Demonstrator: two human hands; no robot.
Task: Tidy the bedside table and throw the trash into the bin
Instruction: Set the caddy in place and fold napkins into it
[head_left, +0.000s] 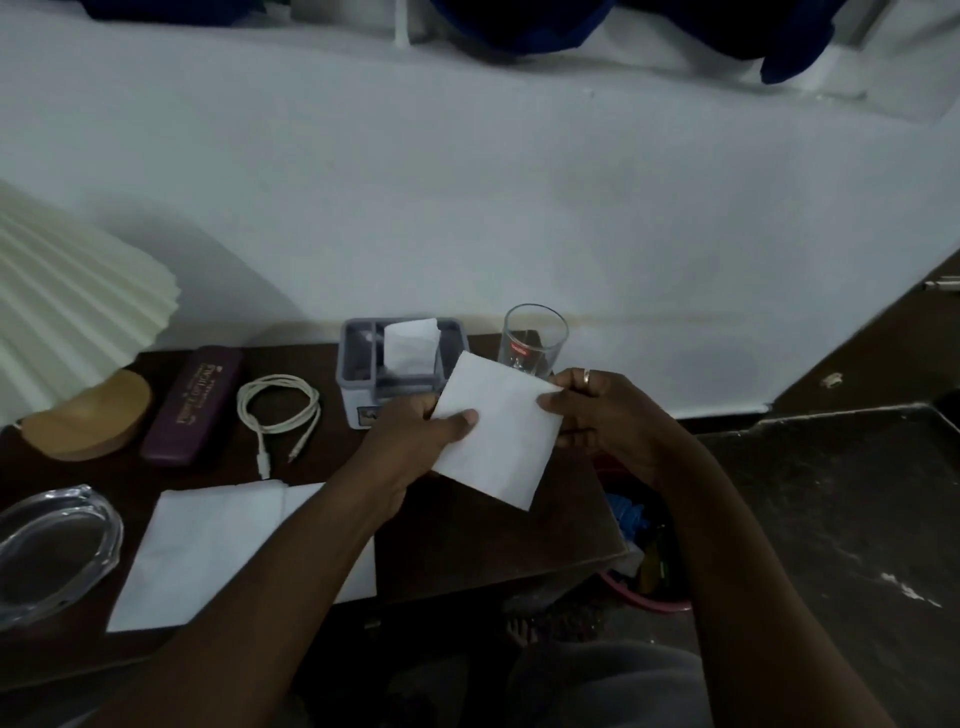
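Item in hand: one folded white tissue (496, 434), which I hold above the right part of the bedside table (483, 540), left hand (415, 441) pinching its left edge and right hand (597, 415) its right edge, likely to square the fold. Beyond it: tissue box (358, 374), glass (535, 338). Bin (644, 597): low right of the table, within reach for trash.
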